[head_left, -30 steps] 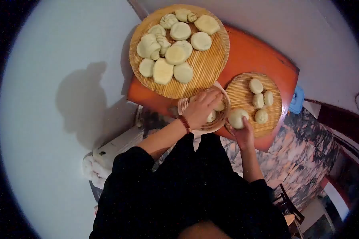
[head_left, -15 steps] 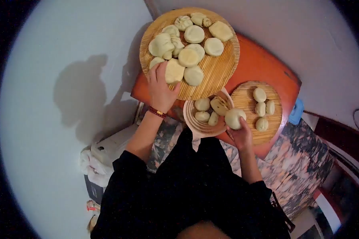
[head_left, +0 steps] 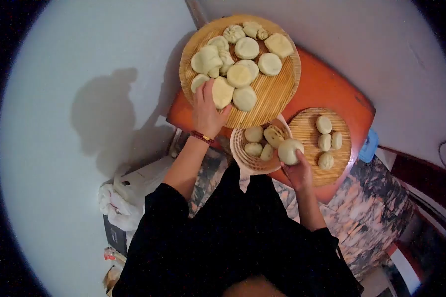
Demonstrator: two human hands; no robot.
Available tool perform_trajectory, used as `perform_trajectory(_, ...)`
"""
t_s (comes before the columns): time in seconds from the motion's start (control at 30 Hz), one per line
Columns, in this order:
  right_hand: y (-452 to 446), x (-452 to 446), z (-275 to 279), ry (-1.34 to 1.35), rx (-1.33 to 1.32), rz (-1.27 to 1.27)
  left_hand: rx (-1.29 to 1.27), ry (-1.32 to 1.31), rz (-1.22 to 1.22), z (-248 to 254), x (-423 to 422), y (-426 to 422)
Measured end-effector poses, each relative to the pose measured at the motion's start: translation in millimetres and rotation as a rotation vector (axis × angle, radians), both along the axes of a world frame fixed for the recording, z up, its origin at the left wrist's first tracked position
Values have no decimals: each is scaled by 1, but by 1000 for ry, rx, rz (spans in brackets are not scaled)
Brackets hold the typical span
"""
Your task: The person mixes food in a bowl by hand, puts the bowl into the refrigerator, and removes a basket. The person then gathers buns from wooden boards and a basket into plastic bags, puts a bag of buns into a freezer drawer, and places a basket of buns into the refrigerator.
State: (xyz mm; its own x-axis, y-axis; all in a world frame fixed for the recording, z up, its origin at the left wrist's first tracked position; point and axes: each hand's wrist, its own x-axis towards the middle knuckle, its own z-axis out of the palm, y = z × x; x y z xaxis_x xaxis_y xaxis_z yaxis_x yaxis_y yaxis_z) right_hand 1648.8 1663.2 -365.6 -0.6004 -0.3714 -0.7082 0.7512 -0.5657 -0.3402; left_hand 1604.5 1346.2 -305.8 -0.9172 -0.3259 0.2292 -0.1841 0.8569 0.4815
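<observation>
R hand (head_left: 299, 174) grips round bun (head_left: 288, 151), 3 o'clock of basket (head_left: 238, 147); loose hold cd drop it. L hand (head_left: 208, 113) at sq bun (head_left: 224, 93), 7 o'clock on tray (head_left: 276, 96), can't tell if closed; tight spacing, cd bump nbr bun (head_left: 245, 100).

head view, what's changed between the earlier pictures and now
The left hand has left the basket and moved up to the large tray, where its fingers meet a flat bun; a firm grip can't be confirmed. The right hand still holds a round bun, and four buns remain on the small tray.
</observation>
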Motion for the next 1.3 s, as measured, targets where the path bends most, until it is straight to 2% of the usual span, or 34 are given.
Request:
perform_trajectory(0.13,-3,-4,1,61,19,44,143,57,25,13,-1,-5)
perform_trajectory(0.23,-6,-5,6,50,55,39,141,80,54,19,-18,-28)
perform_trajectory(0.27,-6,-5,7,43,55,33,12,120,28,19,-27,-35)
perform_trajectory(0.3,-5,-5,6,43,55,31,12,121,27,26,-39,-42)
perform_trajectory(0.37,-3,-5,2,45,67,10,-47,28,-218,39,-65,-55)
perform_trajectory(0.4,-1,-4,0,44,68,6,-46,27,-223,37,-76,-61)
perform_trajectory(0.57,3,0,3,56,72,-8,-208,-246,-401,21,-111,-75)
perform_trajectory(0.67,6,4,5,59,89,1,-214,-368,-337,20,-125,-73)
perform_trajectory(0.9,13,12,6,48,147,-25,-95,-355,-367,25,-122,-81)
perform_trajectory(0.97,15,12,5,43,139,-10,-219,-262,-444,26,-120,-81)
perform_trajectory(1.1,14,14,3,25,174,-13,-211,-312,-488,28,-120,-76)
perform_trajectory(1.17,10,13,5,26,159,-37,-386,-320,-577,25,-122,-76)
perform_trajectory(1.3,1,9,17,33,146,-8,-382,-384,-537,28,-125,-70)
